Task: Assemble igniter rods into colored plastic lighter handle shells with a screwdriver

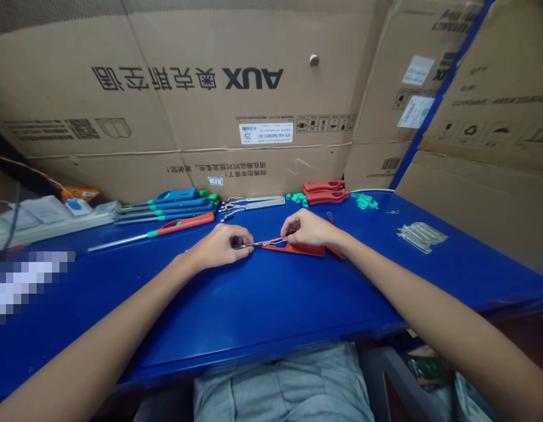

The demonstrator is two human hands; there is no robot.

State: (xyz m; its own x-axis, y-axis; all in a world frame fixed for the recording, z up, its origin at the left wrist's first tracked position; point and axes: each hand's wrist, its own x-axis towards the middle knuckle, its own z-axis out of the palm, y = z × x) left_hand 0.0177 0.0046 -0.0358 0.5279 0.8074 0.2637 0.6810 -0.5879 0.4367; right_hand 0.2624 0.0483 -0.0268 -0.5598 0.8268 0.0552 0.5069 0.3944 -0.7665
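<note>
My left hand [222, 245] is closed in a pinch on a thin metal lighter tube, most of which its fingers hide. Thin wires [275, 241] run from the tube towards my right hand [310, 227], whose fingertips are closed on their far end. Just below these fingers an orange-red lighter handle shell [307, 250] lies open side up on the blue table. Partly behind my right wrist are another red piece [338, 253] and a small tool with a clear purplish handle [330, 217].
Left, assembled blue lighters [183, 206] and one red lighter [183, 224] lie together. Along the back are metal tubes with wires [258, 203], red handles [326, 193] and green caps [365, 201]. Clear small parts [423, 235] lie right. Cardboard [187, 117] walls the table; a power strip [55, 220] stands left.
</note>
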